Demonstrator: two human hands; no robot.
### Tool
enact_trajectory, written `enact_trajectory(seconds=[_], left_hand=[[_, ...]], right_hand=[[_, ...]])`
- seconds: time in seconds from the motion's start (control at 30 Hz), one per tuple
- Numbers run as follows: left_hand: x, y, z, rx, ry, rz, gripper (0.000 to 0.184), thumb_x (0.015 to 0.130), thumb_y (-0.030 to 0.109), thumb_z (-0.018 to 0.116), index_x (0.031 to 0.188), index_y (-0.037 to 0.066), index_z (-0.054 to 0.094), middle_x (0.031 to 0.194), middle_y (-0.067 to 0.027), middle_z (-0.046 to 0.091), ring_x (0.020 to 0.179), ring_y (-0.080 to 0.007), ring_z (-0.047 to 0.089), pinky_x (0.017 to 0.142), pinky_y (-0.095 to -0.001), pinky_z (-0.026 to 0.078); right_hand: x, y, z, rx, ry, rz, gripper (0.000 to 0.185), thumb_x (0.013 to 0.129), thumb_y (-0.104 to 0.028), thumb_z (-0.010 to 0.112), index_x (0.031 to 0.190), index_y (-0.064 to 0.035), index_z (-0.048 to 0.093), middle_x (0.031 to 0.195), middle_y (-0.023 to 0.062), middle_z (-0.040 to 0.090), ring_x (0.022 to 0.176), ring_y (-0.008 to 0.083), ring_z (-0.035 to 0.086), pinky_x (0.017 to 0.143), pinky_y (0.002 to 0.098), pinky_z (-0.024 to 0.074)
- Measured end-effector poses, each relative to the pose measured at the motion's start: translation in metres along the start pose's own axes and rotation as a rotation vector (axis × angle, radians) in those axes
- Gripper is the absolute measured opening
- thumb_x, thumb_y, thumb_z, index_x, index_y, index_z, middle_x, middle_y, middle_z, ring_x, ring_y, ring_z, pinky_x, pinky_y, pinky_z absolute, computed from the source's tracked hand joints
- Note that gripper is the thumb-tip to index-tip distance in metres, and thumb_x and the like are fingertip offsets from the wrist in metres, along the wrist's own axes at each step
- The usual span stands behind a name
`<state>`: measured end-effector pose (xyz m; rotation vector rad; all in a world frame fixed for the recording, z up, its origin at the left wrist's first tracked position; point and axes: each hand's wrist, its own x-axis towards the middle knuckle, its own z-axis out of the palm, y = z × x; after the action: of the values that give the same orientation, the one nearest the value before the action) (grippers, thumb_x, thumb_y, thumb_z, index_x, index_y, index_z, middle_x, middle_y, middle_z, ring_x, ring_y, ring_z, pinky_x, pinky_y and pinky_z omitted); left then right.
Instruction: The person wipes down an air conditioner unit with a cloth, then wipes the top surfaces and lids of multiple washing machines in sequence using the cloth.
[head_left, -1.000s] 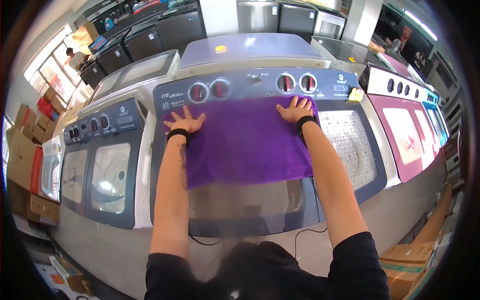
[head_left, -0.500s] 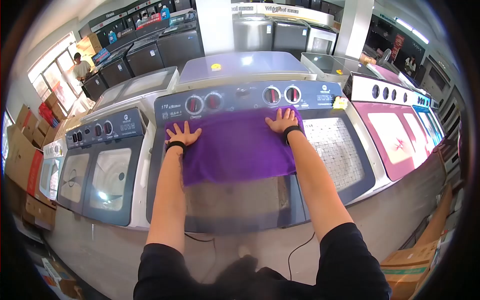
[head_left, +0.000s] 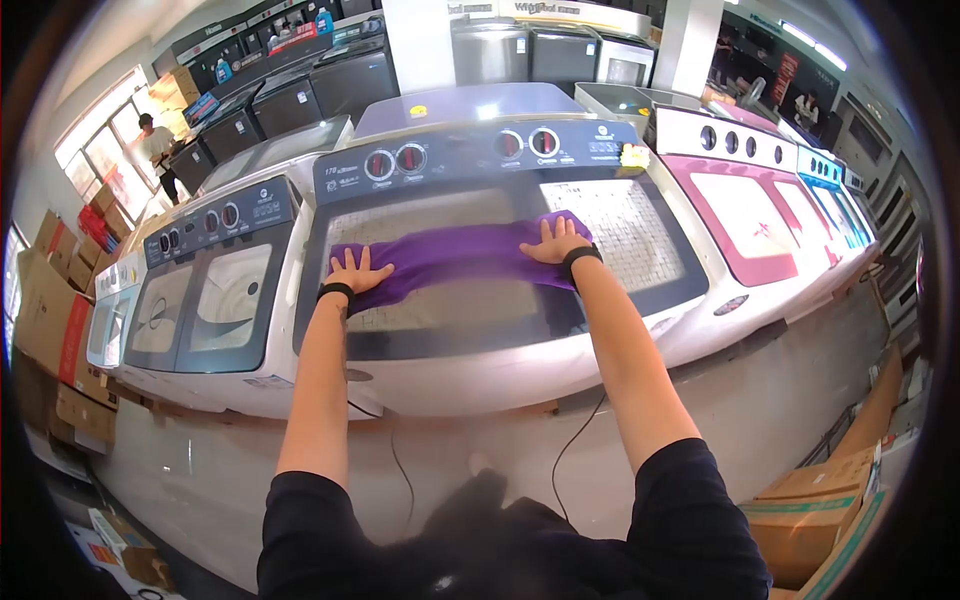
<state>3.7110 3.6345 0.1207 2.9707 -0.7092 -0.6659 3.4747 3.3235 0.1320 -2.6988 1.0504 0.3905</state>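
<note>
A purple cloth [head_left: 455, 252] lies across the lids of a twin-tub washing machine [head_left: 430, 345], gathered into a wide band. My left hand [head_left: 358, 272] presses on its left end with the fingers spread. On the right end, my right hand [head_left: 555, 243] rests flat, fingers apart. Behind the cloth rises the machine's control panel [head_left: 465, 150] with several red-marked dials. A yellow sticker [head_left: 634, 157] sits at the panel's right end.
A smaller twin-tub washer [head_left: 215, 290] stands to the left, and a pink-lidded one [head_left: 745, 215] to the right. Power cords [head_left: 570, 450] trail over the floor. Cardboard boxes [head_left: 815, 505] are at the lower right; a person [head_left: 158, 150] stands far left.
Both hands have slid the cloth toward me, off the control panel and onto the lids. The cloth has bunched from a broad sheet into a narrower band. My view has shifted slightly.
</note>
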Motion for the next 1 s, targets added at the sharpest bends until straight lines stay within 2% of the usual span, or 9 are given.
enact_trajectory(seconds=[0.13,0.27,0.5,0.63,0.77,0.9,1.0], left_hand=[[-0.03,0.0,0.017,-0.001,0.005,-0.004,0.1,0.074,0.082,0.036,0.15,0.023,0.009,0.155,-0.0161,-0.003,0.141,-0.0443,-0.005,0.113,-0.0546,0.004],[-0.05,-0.004,0.038,-0.003,0.032,-0.028,0.095,0.077,0.08,0.033,0.15,0.027,0.005,0.156,-0.0102,-0.005,0.142,-0.0401,-0.006,0.111,-0.0584,0.005],[-0.078,0.001,0.048,-0.01,0.024,-0.046,0.09,0.08,0.077,0.031,0.15,0.028,0.003,0.156,-0.0088,-0.008,0.142,-0.0396,-0.008,0.109,-0.0622,0.007],[-0.085,0.009,0.031,0.002,-0.036,-0.032,0.098,0.077,0.08,0.034,0.15,0.019,0.011,0.153,-0.0237,-0.001,0.142,-0.0414,-0.003,0.112,-0.0531,-0.004],[-0.074,0.02,0.014,0.04,-0.022,-0.063,0.105,0.071,0.084,0.035,0.15,0.019,0.011,0.153,-0.0256,0.004,0.143,-0.0376,0.002,0.112,-0.0559,-0.001],[-0.024,0.022,0.004,0.066,-0.005,-0.129,0.113,0.065,0.087,0.039,0.15,0.019,0.011,0.152,-0.0273,0.005,0.143,-0.0371,0.005,0.111,-0.057,0.002],[0.004,0.02,-0.011,0.044,0.031,-0.122,0.114,0.064,0.088,0.039,0.15,0.019,0.012,0.152,-0.0268,0.005,0.143,-0.0376,0.005,0.111,-0.0573,0.002]], right_hand=[[-0.035,0.01,0.019,0.044,0.07,-0.01,0.09,0.083,-0.071,0.035,0.15,-0.0166,0.01,0.155,0.0184,0.001,0.144,0.0328,0.001,0.114,0.0485,0.0101],[-0.049,0.016,0.048,0.071,0.15,0.003,0.089,0.084,-0.07,0.034,0.15,-0.0169,0.011,0.155,0.0176,0.002,0.144,0.033,0.001,0.114,0.0465,0.0081],[-0.077,0.012,0.051,0.148,0.14,0.041,0.089,0.083,-0.071,0.034,0.15,-0.0182,0.011,0.155,0.0172,0.002,0.143,0.035,0.001,0.114,0.0481,0.0059],[-0.063,0.005,0.036,0.099,0.083,0.099,0.092,0.08,-0.071,0.039,0.15,-0.016,0.013,0.155,0.0198,0.004,0.143,0.0379,0.003,0.114,0.0492,0.0089],[-0.041,-0.008,0.026,0.139,0.055,0.193,0.096,0.076,-0.068,0.049,0.149,-0.0136,0.018,0.154,0.0217,0.008,0.142,0.0391,0.003,0.113,0.0488,0.0112],[-0.008,-0.019,0.003,0.155,0.04,0.26,0.098,0.073,-0.065,0.054,0.148,-0.0123,0.019,0.153,0.0226,0.008,0.142,0.0396,0.003,0.114,0.0475,0.0123],[0.024,-0.018,-0.013,0.065,-0.025,0.225,0.1,0.077,-0.074,0.042,0.149,-0.0114,0.013,0.152,0.0266,0.006,0.141,0.0429,0.005,0.114,0.0485,0.0128]])
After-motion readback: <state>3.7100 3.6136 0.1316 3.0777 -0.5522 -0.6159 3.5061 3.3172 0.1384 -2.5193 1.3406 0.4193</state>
